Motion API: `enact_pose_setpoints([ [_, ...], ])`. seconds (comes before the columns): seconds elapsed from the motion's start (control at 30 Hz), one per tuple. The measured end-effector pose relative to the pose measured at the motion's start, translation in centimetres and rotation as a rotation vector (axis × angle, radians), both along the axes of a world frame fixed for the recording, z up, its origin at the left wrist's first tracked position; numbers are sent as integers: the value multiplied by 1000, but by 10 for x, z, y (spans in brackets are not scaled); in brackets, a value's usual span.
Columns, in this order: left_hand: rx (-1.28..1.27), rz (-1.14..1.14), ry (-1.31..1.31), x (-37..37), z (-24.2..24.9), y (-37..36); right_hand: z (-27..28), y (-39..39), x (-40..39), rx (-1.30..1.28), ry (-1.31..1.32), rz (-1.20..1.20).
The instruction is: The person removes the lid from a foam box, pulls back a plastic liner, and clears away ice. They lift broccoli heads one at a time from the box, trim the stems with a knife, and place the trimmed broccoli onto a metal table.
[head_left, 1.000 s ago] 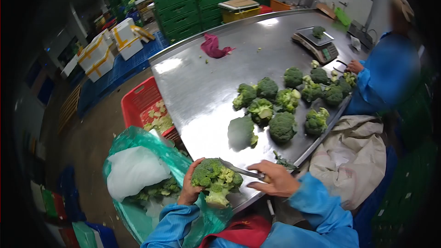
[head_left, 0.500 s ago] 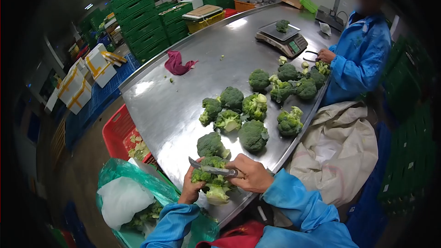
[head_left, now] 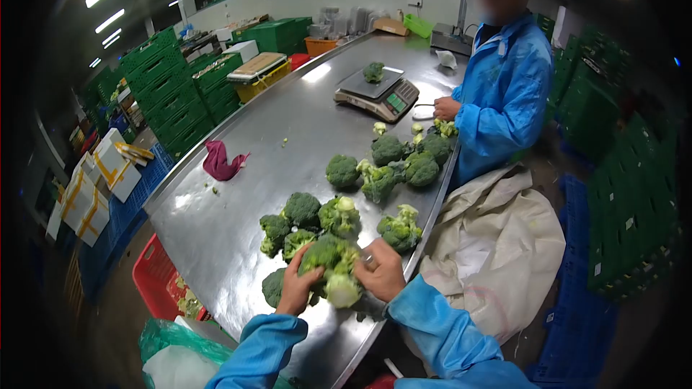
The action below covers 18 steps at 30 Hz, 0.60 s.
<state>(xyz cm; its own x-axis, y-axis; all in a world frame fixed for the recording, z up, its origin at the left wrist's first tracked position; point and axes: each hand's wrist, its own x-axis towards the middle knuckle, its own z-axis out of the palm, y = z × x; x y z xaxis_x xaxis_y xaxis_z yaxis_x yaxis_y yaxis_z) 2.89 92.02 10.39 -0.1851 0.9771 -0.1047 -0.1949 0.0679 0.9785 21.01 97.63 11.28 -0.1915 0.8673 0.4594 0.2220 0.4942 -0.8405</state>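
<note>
Near the table's front edge, my left hand (head_left: 297, 286) grips a broccoli head (head_left: 328, 259) from its left side, with the pale cut stem pointing toward me. My right hand (head_left: 382, 270) is closed around the knife handle (head_left: 370, 262) at the right side of that head; the blade cannot be made out. Several other broccoli heads (head_left: 302, 209) lie just beyond my hands, and one (head_left: 273, 288) rests left of my left hand. Farther off, more heads (head_left: 388, 150) are grouped along the right edge.
A scale (head_left: 376, 94) bearing a broccoli head stands on the metal table (head_left: 252, 137). A co-worker in blue (head_left: 504, 94) stands at the right edge. A maroon cloth (head_left: 223, 161) lies at left. A red crate (head_left: 155, 277) and a white sack (head_left: 497, 245) flank the table.
The view has turned up and to the right. The held broccoli is raised and turned, and the knife blade that lay across it no longer shows clearly.
</note>
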Motion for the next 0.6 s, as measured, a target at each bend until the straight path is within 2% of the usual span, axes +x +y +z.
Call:
enact_pose_setpoints([
  [0.03,3,51,-81,3,-21,27,0,10,4,85,54,-121],
  [0.1,94,2,-133,16,-18,79,7,20,18,65,217,-258],
  [0.13,84,46,-142,29,-1,99,11,21,31,31,265,-277],
  [0.17,119,84,-201,34,-10,127,15,18,46,-6,312,-299],
  [0.23,21,115,-230,49,16,162,23,1,73,-107,256,-283],
  [0.27,54,113,-205,53,15,182,13,-5,83,-50,246,-267],
  [0.33,118,142,-144,65,6,227,-10,-30,100,-195,138,-251],
  [0.37,146,155,-98,72,6,242,-7,-46,103,-334,181,-203],
  [0.4,188,153,-72,80,3,258,-33,-55,109,-238,91,-209],
  [0.43,225,152,-47,84,-7,274,-41,-67,112,-308,106,-210],
  [0.47,282,163,117,80,-42,308,-45,-75,110,-400,154,-215],
  [0.5,282,162,115,83,-45,313,-49,-83,109,-468,190,-223],
  [0.57,264,280,685,89,-49,319,-55,-89,108,-552,237,-231],
  [0.6,264,254,655,90,-54,319,-56,-89,109,-574,251,-226],
])
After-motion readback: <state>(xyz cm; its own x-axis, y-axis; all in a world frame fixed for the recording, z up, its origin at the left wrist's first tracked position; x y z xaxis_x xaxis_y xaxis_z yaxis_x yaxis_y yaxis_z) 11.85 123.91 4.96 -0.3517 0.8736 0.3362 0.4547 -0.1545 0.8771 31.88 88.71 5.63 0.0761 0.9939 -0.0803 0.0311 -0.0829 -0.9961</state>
